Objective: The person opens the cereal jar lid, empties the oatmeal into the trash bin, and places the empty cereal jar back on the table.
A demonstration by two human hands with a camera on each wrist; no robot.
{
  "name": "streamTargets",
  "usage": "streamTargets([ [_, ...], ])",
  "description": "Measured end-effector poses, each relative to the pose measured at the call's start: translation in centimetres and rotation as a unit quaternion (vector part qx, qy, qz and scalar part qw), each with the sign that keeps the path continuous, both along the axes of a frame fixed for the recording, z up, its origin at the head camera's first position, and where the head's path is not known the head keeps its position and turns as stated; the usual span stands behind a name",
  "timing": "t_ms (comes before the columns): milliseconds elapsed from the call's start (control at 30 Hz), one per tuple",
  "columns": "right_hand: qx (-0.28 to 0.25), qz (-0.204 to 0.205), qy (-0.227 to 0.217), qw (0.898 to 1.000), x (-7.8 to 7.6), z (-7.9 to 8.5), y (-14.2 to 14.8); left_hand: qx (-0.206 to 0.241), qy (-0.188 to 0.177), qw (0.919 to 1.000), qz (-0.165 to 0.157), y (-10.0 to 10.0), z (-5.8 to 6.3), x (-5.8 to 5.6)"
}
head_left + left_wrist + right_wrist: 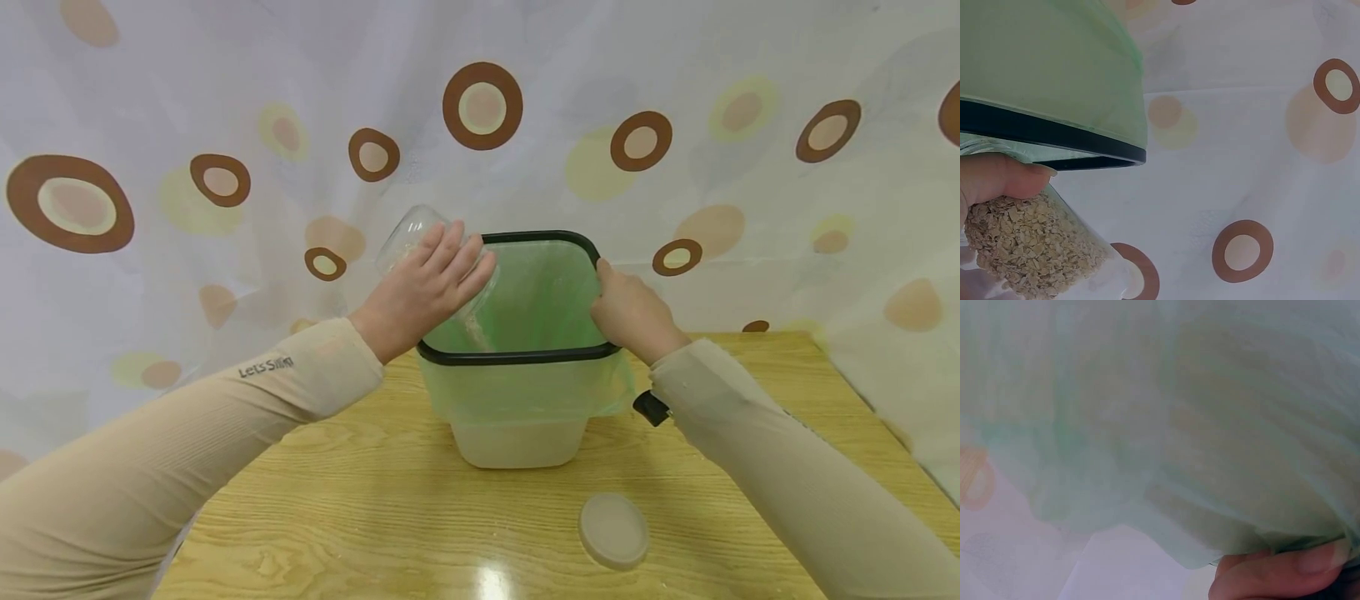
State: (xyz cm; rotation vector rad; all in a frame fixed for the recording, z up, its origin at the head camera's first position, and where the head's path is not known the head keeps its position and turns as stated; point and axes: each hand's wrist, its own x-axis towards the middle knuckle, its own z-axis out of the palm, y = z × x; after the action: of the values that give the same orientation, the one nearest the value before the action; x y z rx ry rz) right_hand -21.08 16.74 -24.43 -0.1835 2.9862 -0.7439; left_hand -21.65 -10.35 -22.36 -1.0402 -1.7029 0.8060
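From the left, we see a person's left hand [423, 292], its fingers grasping a clear jar [405, 236] tilted over the left side of a bin [517, 447], with pale flakes [476, 331] spilling inside. At centre, the bin stands on the wood-grain worktop [322, 508] — a green liner [525, 387] draped down its outside beneath a black rim [517, 358]. Nearer to us, a round lid [613, 531] lies flat on the worktop. At right, the right hand [636, 312] has its fingers curled over the rim — though the dim right wrist view, mostly liner, shows us only part of that hold.
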Motion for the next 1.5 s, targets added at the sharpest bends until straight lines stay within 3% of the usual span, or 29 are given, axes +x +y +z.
streamTargets([
  [700, -0.002, 0.004, 0.004, 1.000, -0.08, -0.05, 0.07, -0.016, 0.003, 0.9998, 0.008, -0.13, -0.15, -0.33],
  [1100, -0.003, 0.002, 0.001, 1.000, -0.08, -0.03, 0.01, -0.040, 0.008, 0.9987, 0.032, -0.09, -0.18, 0.16],
  [1500, 0.000, 0.001, 0.003, 1.000, -0.04, -0.01, 0.01, -0.035, 0.008, 0.9991, 0.023, -0.07, -0.21, -0.07],
])
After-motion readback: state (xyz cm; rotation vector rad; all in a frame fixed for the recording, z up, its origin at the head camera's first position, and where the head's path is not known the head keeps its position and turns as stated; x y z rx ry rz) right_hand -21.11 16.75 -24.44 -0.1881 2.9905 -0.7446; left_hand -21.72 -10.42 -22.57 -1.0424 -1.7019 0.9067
